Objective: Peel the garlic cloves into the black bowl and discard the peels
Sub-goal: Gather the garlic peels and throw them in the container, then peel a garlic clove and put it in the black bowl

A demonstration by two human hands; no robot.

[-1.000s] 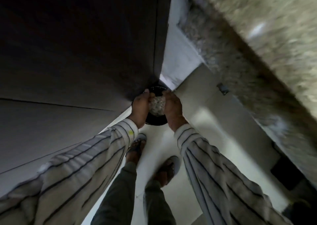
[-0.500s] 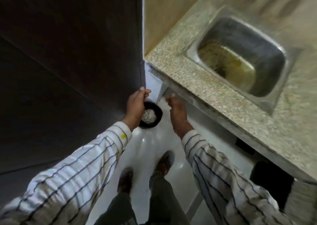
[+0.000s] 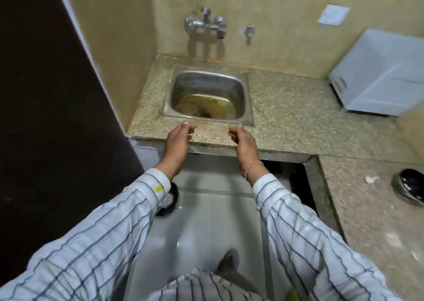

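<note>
Both hands, left hand and right hand, hover loosely curled, holding nothing, before the sink

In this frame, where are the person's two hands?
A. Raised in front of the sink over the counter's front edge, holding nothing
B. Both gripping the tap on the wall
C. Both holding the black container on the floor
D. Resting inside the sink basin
A: the left hand and right hand hang with loosely curled fingers over the front edge of the counter, just short of the sink, holding nothing.
</note>
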